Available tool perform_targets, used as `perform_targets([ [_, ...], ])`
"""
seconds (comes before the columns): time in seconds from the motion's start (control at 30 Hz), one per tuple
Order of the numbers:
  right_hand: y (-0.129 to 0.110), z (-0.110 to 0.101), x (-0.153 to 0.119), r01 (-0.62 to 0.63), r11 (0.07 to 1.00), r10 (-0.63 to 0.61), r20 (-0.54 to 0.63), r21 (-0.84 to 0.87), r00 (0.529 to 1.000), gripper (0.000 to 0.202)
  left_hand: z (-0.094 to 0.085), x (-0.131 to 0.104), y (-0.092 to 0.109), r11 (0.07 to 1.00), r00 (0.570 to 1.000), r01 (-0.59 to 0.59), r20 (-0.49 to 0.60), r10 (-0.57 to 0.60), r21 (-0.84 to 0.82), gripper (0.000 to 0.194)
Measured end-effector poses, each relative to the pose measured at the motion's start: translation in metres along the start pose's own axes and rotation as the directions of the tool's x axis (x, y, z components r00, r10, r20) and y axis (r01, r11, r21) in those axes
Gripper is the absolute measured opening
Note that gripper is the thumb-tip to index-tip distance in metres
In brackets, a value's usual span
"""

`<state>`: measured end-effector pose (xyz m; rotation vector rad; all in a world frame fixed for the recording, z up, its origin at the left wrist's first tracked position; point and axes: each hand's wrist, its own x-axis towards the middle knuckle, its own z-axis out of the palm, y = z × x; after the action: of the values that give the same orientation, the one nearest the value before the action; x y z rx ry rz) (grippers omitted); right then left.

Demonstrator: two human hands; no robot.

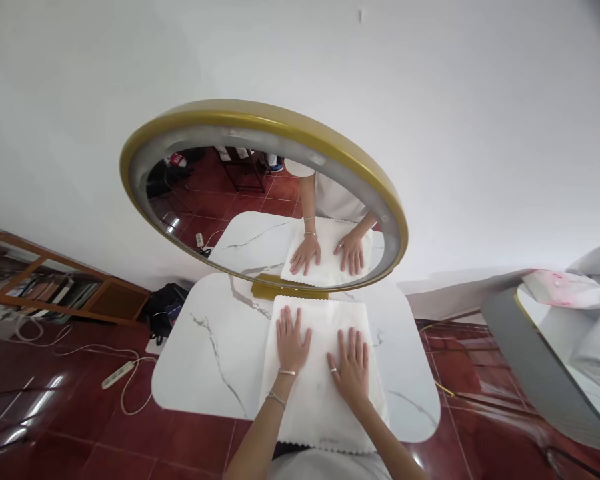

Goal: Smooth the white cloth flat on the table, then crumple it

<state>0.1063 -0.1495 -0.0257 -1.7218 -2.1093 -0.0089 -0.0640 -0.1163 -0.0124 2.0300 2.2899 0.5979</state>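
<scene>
A white cloth [320, 320] with a scalloped near edge lies flat on a white marble-patterned table [200, 360]. My left hand [291, 341] presses flat on the cloth's left half, fingers spread; there are bracelets on its wrist. My right hand [351, 363] lies flat on the right half, a ring on one finger. Neither hand grips anything. A round gold-framed mirror [260, 127] stands at the table's far edge and reflects both hands and the cloth.
A white wall rises behind the mirror. A power strip [118, 375] with trailing cable lies on the red tiled floor to the left. A black bag [164, 307] and a low wooden shelf [45, 280] stand by the wall. A second mirror [555, 360] leans at right.
</scene>
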Motion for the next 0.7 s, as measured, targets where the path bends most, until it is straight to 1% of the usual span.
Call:
perform_targets([
  [0.1, -0.034, 0.006, 0.006, 0.029, 0.999, -0.030, 0.013, 0.021, 0.999, 0.072, -0.012, 0.001, -0.036, 0.999, 0.999, 0.037, -0.020, -0.036, 0.035, 0.061],
  [0.2, -0.064, 0.016, 0.017, 0.051, 0.998, -0.051, 0.023, 0.030, 0.998, 0.074, -0.021, 0.007, -0.068, 0.996, 0.998, 0.062, -0.024, -0.061, 0.065, 0.060],
  [0.43, -0.120, 0.044, 0.038, 0.054, 0.998, -0.054, 0.004, 0.023, 0.999, 0.073, -0.036, 0.029, -0.127, 0.996, 0.998, 0.055, 0.002, -0.055, 0.076, 0.061],
  [0.7, -0.191, 0.070, 0.069, 0.145, 0.989, -0.145, 0.000, 0.029, 0.989, 0.070, -0.055, 0.055, -0.202, 0.995, 0.998, 0.061, 0.017, -0.062, 0.083, 0.061],
])
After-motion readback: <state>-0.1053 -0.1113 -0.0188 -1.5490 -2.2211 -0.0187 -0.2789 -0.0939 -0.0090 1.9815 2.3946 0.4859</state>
